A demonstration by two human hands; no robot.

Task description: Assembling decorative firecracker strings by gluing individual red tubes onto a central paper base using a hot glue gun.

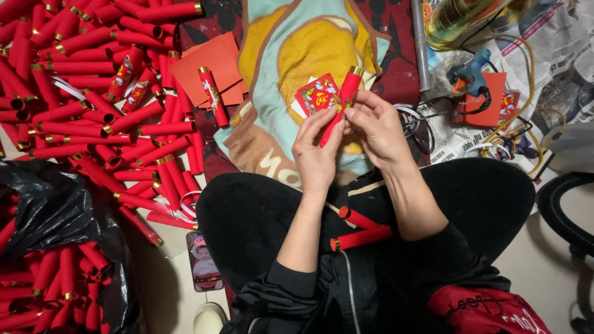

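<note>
Head view: you are sitting on the floor and looking down at your own two hands, raised over a yellow and teal blanket. Your left hand is pinching the lower end of a red paper tube with a gold cap, closed on it with thumb and fingers. Your right hand is gripping the same tube just beside, a little higher, with its fingertips curled around the middle. The tube is standing tilted between both hands, its gold end pointing up and away from you. Small red square stickers are showing just behind your left fingertips, touching the tube; I cannot tell which hand is holding them. Two more red tubes are lying across your dark lap, between your forearms. At the blanket's left edge a large heap of red tubes is spreading over the floor. Near the blanket's right edge a blue glue gun is resting on newspaper.
</note>
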